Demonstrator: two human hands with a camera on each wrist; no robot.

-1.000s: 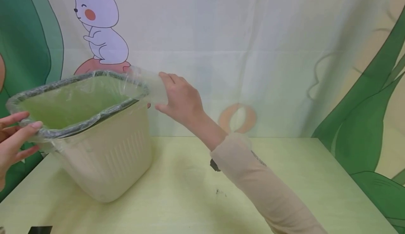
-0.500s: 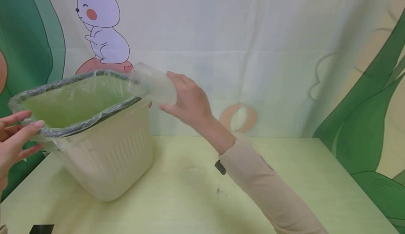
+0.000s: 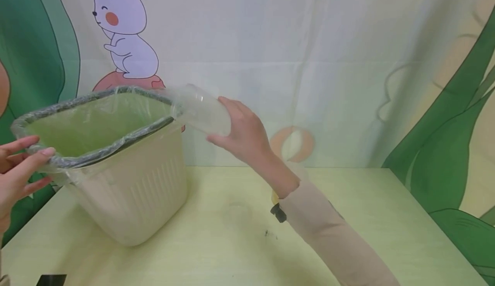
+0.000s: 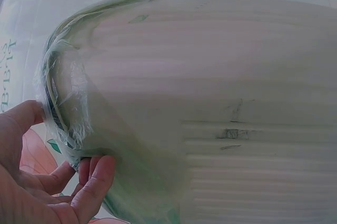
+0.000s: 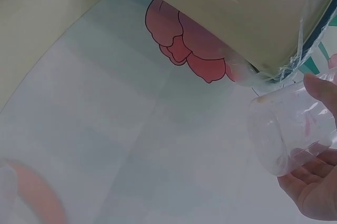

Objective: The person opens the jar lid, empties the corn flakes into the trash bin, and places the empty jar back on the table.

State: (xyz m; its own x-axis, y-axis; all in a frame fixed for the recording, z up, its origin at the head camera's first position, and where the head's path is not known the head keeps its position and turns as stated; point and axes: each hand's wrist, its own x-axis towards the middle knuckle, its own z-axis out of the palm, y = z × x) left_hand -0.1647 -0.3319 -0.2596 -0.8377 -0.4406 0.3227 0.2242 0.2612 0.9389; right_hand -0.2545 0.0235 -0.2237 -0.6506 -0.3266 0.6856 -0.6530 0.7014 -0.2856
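- On the pale green table (image 3: 239, 243), toward its left side, stands a cream ribbed plastic waste bin (image 3: 131, 196) lined with a clear thin plastic bag (image 3: 96, 125) folded over its dark rim; the bin leans, its mouth tipped up toward the near left.
- At the bin's near-left rim, the left hand (image 3: 17, 170) pinches the edge, thumb on top and fingers curled under the bag's overhang. The left wrist view shows those fingers (image 4: 92, 182) pressed against the crinkled liner and the bin's ribbed wall.
- Just right of the bin's far-right corner, the right hand (image 3: 243, 133) grips a clear, empty plastic cup (image 3: 201, 112), fingers wrapped round its base end.
- The cup lies tilted almost on its side in the air, its open mouth pointing left toward the bin's rim, close to the bag there; I cannot tell whether they touch.
- From the right wrist view the cup (image 5: 289, 134) shows as see-through, with the bin's corner and liner just above it.
- A beige sleeve (image 3: 328, 238) covers the right forearm, which stretches over the table from the near right.
- Behind the table hangs a printed backdrop with a white cartoon rabbit (image 3: 125, 24) at far left and green leaves (image 3: 456, 148) at right.
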